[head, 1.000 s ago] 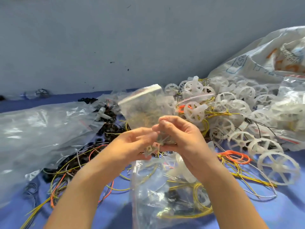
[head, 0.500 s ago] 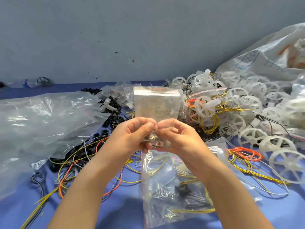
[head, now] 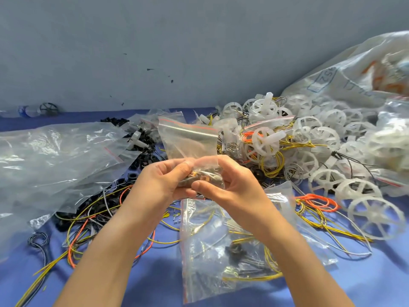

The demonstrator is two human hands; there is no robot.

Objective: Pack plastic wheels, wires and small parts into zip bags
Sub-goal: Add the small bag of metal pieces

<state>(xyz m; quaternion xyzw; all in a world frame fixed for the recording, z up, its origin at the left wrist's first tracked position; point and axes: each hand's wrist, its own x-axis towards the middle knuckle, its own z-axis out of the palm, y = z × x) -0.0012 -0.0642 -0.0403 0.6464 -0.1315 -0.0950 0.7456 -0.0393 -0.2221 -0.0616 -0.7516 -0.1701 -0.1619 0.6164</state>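
Our two grips, left hand (head: 162, 185) and right hand (head: 235, 187), pinch one zip bag (head: 188, 140); another filled bag (head: 221, 253) lies beneath.

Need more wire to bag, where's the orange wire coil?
Head view, right side: the orange wire coil lies just left of the nearest white wheel.

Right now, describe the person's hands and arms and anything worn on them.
The left hand and right hand are bare: no gloves, rings or watch show. Both forearms are bare down to the picture's edge, no sleeve in view. The nails look short.
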